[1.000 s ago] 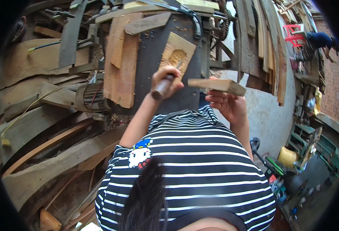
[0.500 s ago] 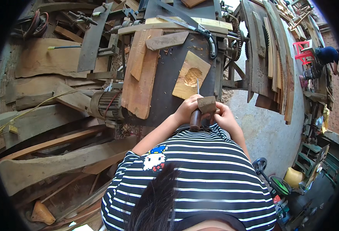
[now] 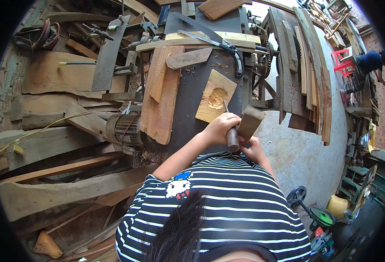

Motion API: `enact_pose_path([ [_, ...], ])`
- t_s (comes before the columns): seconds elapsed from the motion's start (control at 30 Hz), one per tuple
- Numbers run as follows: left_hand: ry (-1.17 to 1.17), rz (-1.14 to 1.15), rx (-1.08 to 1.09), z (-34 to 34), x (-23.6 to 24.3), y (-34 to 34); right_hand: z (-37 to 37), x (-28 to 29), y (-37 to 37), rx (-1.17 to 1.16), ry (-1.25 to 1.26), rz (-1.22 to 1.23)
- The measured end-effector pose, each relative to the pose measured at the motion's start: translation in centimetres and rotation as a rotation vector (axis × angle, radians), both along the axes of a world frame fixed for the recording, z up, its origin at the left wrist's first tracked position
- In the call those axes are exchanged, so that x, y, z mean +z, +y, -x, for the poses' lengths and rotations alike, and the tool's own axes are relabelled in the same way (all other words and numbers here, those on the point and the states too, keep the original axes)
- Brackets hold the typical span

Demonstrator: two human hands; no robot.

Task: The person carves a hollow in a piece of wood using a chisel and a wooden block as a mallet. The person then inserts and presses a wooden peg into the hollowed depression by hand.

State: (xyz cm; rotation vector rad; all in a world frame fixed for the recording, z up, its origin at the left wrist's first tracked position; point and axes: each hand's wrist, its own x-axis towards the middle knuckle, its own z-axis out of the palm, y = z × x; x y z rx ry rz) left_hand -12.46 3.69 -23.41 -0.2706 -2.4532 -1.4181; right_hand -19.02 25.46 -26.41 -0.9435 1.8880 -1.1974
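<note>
My left hand (image 3: 220,128) is wrapped round a chisel (image 3: 232,140) with a dark wooden handle. Its thin metal blade reaches up to the near right edge of a round hollow (image 3: 217,98) carved in a pale wooden board (image 3: 204,112). Just right of the chisel, my right hand (image 3: 254,151) grips a wooden mallet, whose blocky head (image 3: 250,123) stands raised and tilted beside the handle. The mallet's own handle is mostly hidden by the hand and head. The board lies flat on a dark worktable (image 3: 188,105).
Brown planks (image 3: 162,118) lie left of the carved board. Beyond it is a folding saw (image 3: 234,52) on a wooden strip. A motor (image 3: 124,129) sits at the table's left; long boards (image 3: 308,74) stack to the right. Another person (image 3: 367,65) is at far right.
The mallet head has swung to the right, away from the chisel handle, and tilted. My right hand has lowered slightly; the chisel handle has shifted a little right.
</note>
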Motion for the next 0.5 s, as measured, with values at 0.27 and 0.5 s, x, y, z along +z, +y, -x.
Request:
enact_pose_path([
  [0.27,0.136,-0.004,0.165,6.7,-0.5,3.2,-1.5,2.0,3.2,-0.614,-0.371,0.27],
  [0.5,0.142,0.119,0.247,10.6,-3.7,6.0,-0.5,8.7,8.1,-0.863,-0.395,0.073],
])
